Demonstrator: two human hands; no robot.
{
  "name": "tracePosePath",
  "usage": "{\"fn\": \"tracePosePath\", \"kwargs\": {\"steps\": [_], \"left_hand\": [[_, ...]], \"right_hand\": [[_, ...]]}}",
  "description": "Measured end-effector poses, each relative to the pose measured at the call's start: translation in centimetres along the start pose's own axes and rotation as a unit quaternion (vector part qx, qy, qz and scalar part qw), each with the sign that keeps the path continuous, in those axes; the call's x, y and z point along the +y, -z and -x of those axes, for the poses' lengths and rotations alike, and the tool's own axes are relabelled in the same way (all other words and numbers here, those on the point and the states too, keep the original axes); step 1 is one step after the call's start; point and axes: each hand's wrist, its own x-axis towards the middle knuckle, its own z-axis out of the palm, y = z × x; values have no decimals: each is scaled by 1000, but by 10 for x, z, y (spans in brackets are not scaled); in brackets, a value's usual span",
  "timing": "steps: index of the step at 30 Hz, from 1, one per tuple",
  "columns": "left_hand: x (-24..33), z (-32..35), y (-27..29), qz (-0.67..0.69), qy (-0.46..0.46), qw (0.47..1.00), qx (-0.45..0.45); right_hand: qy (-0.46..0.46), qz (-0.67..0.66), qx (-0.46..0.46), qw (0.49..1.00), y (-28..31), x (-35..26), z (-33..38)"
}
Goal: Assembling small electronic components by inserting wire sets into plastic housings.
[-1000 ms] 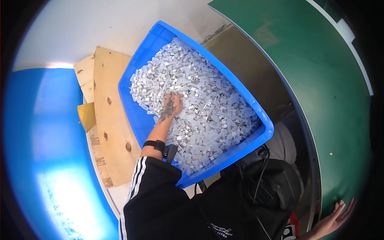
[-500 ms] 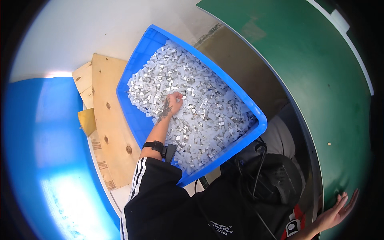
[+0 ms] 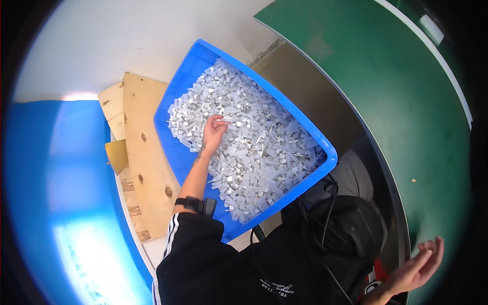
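My left hand (image 3: 215, 132) is over a heap of small white plastic pieces with shiny metal parts (image 3: 254, 147), which fills much of a blue plastic bin (image 3: 305, 127). Its fingers are loosely bent and a little apart, turned toward the heap's middle. I make out no piece held in them, though some lie right behind the fingertips. A black band (image 3: 192, 204) circles my left forearm. Off to the lower right, my right hand (image 3: 420, 265) hovers by the edge of a green tabletop (image 3: 406, 117), fingers apart and nothing in them.
Wooden boards (image 3: 147, 147) stand along the bin's left side, with a yellowish flap (image 3: 117, 156) beside them. Farther left is a glossy blue surface (image 3: 76, 178). A black bag-like item with cords (image 3: 351, 218) is against my body. One tiny pale bit (image 3: 414, 180) lies on the green tabletop.
My left hand has shifted slightly left and turned, its fingers loosening from a closer curl. My right hand has moved a little left, its fingers more bent. The whole view has shifted slightly.
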Motion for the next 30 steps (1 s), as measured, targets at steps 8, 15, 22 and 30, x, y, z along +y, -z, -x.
{"fn": "tracePosePath", "kwargs": {"steps": [8,15,22,30], "left_hand": [[158,104,-74,307,-63,941,-128],[222,156,-129,343,-78,882,-313],[228,166,-162,390,-19,866,-313],[223,174,-184,380,-72,867,-314]], "right_hand": [[-48,-249,-526,812,-122,-70,25],[-71,-366,-445,815,-140,-75,26],[116,-230,-346,902,-114,-68,13],[295,-188,-280,894,-107,-59,7]]}}
